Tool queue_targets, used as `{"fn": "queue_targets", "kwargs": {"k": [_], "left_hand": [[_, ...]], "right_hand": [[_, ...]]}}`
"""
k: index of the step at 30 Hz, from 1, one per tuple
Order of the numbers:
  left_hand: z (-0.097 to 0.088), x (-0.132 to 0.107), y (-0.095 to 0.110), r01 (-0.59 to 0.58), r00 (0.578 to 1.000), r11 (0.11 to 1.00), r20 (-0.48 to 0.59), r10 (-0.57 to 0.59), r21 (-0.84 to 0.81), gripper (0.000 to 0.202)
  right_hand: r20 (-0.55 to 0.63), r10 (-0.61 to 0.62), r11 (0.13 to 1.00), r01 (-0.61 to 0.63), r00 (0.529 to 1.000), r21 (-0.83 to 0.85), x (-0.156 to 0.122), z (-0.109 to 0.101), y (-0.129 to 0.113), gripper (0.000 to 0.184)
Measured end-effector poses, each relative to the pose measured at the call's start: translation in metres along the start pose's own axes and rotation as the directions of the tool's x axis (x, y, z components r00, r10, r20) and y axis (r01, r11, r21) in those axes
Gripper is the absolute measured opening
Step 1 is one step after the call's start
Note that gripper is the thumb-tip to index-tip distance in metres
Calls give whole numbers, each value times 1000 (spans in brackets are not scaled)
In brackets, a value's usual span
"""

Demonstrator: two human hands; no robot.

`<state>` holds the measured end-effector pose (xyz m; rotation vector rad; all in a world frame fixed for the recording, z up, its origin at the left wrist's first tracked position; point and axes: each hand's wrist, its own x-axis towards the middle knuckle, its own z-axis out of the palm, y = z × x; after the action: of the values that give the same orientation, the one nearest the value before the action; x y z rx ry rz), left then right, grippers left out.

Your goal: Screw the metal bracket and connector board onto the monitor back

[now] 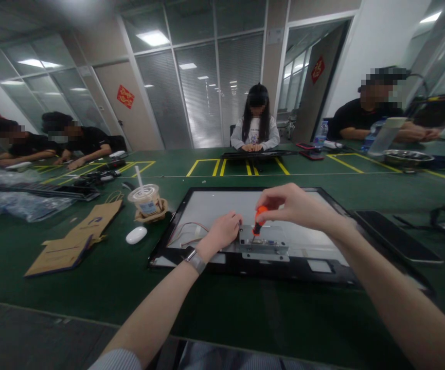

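A flat display panel (pixel 207 203) with a black frame lies back-up on the green table, close in front of me. On its near middle part sits a metal bracket (pixel 264 252) with connectors along it. My right hand (pixel 289 205) grips the top of a screwdriver (pixel 261 218) with an orange and black handle, its tip down at the bracket. My left hand (pixel 226 228), with a watch on the wrist, rests by the bracket's left end, fingers curled against it; the fingertips are partly hidden. Thin wires (pixel 185 234) lie on the panel left of that hand.
Left of the panel stand an iced drink cup (pixel 147 200) in a cardboard holder, a white oval case (pixel 136 235) and a brown paper bag (pixel 75 236). A dark phone-like slab (pixel 397 236) lies right. Several people sit around the table, one directly opposite (pixel 256 123).
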<state>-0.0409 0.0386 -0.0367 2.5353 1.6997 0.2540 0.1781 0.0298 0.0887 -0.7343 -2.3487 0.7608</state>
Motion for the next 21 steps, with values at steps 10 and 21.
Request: {"fn": "queue_targets", "kwargs": {"k": [10, 21], "left_hand": [[13, 5, -7, -30, 997, 999, -78, 29, -15, 27], [7, 4, -5, -1, 1000, 1000, -19, 1, 5, 25]], "right_hand": [[-78, -55, 966, 33, 995, -256, 3, 18, -6, 46], [-72, -130, 964, 110, 989, -240, 1, 4, -9, 21]]}}
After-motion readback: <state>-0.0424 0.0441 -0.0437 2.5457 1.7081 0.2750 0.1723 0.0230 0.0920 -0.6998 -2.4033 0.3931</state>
